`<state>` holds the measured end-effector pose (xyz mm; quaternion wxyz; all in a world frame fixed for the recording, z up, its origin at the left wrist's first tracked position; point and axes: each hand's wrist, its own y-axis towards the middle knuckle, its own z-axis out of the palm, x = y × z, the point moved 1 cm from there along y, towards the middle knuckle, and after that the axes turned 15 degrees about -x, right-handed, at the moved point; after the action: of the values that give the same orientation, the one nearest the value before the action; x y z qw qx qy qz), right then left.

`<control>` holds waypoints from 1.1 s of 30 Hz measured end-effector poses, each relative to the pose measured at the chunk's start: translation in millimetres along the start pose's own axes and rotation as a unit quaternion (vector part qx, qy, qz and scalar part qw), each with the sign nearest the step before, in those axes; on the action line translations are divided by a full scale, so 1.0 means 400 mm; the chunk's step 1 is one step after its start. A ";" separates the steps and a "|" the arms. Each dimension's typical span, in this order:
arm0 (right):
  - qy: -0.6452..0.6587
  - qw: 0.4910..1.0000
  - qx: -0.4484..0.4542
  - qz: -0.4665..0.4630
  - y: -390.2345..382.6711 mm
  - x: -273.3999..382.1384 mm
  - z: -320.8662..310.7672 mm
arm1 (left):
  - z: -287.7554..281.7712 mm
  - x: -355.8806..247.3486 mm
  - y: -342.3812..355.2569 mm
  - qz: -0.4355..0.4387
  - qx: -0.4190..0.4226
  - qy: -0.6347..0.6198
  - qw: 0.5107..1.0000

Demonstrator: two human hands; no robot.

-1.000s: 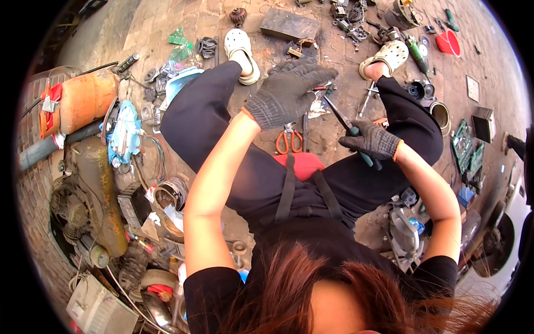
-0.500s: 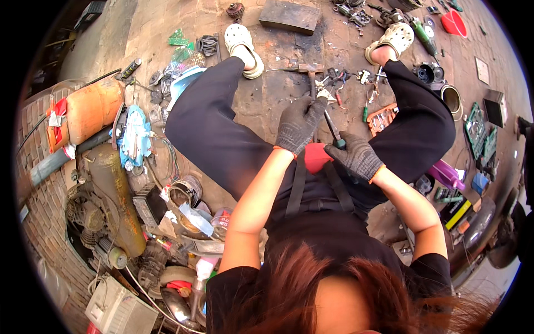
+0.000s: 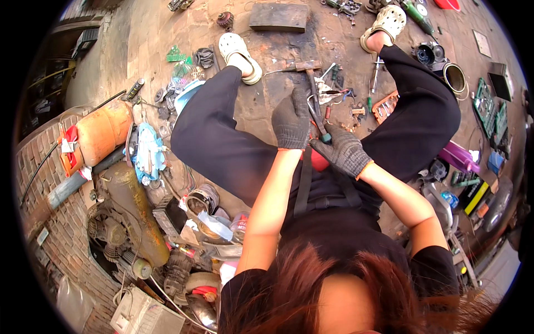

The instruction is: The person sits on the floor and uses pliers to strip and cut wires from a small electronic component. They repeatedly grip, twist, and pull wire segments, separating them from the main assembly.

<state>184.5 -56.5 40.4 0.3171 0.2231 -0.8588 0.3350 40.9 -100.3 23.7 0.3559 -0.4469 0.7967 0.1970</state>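
My left hand [image 3: 292, 123], in a dark grey knit glove, is closed with its back up; anything in its fingers is hidden. Close on its right, my gloved right hand [image 3: 346, 151] closes around the end of a green-handled tool [image 3: 325, 137]. A narrow dark shaft slants from that tool toward the left hand; its exact kind is unclear. Beyond both hands a hammer [image 3: 308, 65] lies on the ground, its handle running toward me. Beside it are a crumpled whitish scrap [image 3: 327, 92] and a small red-handled piece [image 3: 327, 113]. Something red [image 3: 319, 161] shows below my hands.
A grey metal block [image 3: 278, 18] lies ahead. An orange cylinder [image 3: 104, 131] and a rusty tank [image 3: 133, 211] crowd the left, near scattered parts. At right are an orange tool case [image 3: 385, 107], a green tool case [image 3: 485, 108] and a green angle grinder [image 3: 416, 16].
My left hand has drawn left and turned back-up, uncovering the whitish scrap near the hammer. The right hand, with the green-handled tool, has shifted slightly left. The whole view has tilted a little.
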 end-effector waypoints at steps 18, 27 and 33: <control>0.097 0.994 -0.040 0.001 0.057 -0.048 0.076 | 0.093 0.035 0.031 -0.134 -0.077 -0.175 0.972; 0.114 0.991 -0.073 0.010 0.036 -0.039 0.065 | 0.110 0.048 0.041 -0.203 -0.031 -0.221 0.954; 0.087 0.996 -0.035 0.000 0.033 -0.026 0.042 | 0.086 0.091 0.061 -0.403 0.123 -0.300 0.856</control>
<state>177.2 -58.0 17.7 0.3979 0.1817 -0.8393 0.3227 21.1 -86.5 -26.4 0.6780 -0.6007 0.4193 0.0607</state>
